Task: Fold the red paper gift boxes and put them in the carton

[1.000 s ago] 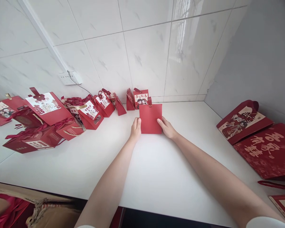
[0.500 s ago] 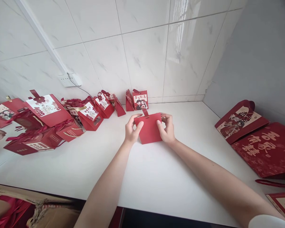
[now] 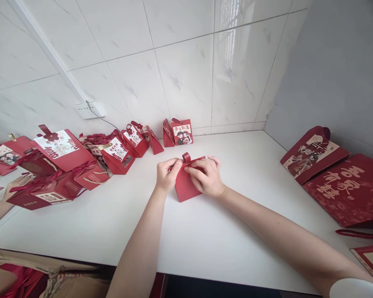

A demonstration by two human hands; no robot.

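A plain red gift box stands on the white table in front of me, its back side turned my way. My left hand pinches its upper left edge, thumb on the near face. At the top, my right hand has its fingertips closed on the edge beside a looped red ribbon strap. The right fingers cover the box's upper right part. Whether they hold the strap's end or only the box rim is hard to see.
Several red gift boxes crowd the left, near another person's hands. Small boxes line the tiled wall. Large red boxes lean at the right. Below the table's front edge sits an open carton.
My right hand has moved from the box's right edge to its top, beside the strap. The strap now curls into a loop. Another person's hands have come further into view at left.
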